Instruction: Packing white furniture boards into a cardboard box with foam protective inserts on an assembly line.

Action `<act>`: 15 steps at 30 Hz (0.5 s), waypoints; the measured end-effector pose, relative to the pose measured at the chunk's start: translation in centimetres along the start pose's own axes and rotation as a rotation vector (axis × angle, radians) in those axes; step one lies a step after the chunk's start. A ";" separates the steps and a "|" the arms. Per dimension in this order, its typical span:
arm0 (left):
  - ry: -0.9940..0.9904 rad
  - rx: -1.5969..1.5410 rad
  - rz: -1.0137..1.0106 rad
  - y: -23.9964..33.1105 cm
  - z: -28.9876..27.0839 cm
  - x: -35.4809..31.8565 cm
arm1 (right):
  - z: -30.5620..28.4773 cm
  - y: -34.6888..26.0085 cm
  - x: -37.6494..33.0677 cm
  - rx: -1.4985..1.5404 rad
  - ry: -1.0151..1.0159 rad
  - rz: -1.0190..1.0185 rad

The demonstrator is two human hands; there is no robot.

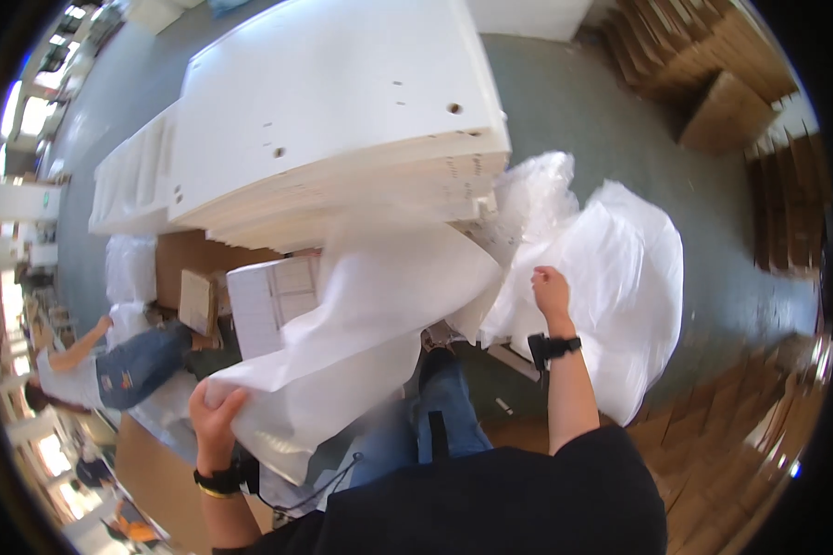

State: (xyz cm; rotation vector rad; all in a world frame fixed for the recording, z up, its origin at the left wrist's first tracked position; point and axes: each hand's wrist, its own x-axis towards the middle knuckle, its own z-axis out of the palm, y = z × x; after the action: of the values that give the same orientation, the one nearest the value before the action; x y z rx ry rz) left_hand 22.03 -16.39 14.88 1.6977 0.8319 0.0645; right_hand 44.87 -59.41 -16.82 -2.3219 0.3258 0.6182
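Note:
My left hand (215,416), at the lower left, is closed on the edge of a thin, translucent white foam sheet (361,314). The sheet stretches up and right from it, sagging in folds in front of a stack of white panels (342,102). In front of a crumpled pile of white wrapping sheet (611,268) is my right hand (552,291), its fingers curled together. Whether they pinch an edge of the wrapping cannot be made out. Both wrists wear black bands.
A carton or packet with printed sides (273,301) stands left of the foam sheet, beside brown cardboard (197,301). Another person (130,370) bends at the far left. Cardboard stacks (713,55) line the right side. Brown boards (703,453) lie at lower right.

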 end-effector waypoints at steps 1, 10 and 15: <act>-0.054 0.172 -0.036 0.7 -0.1 -0.1 | -1.0 -3.8 -2.1 0.278 0.144 -0.256; -0.454 0.498 0.505 7.7 -2.8 -2.2 | -2.7 -34.2 -20.6 -0.125 -1.104 -1.382; -0.285 0.388 0.584 5.0 -9.5 0.1 | -3.1 -31.7 -16.6 -0.340 -1.254 -1.077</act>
State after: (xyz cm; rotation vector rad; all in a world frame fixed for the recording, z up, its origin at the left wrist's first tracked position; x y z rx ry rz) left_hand 20.14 -8.73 22.17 2.2100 0.1184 0.0583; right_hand 44.17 -37.74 11.80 -1.5433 -1.5391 1.3616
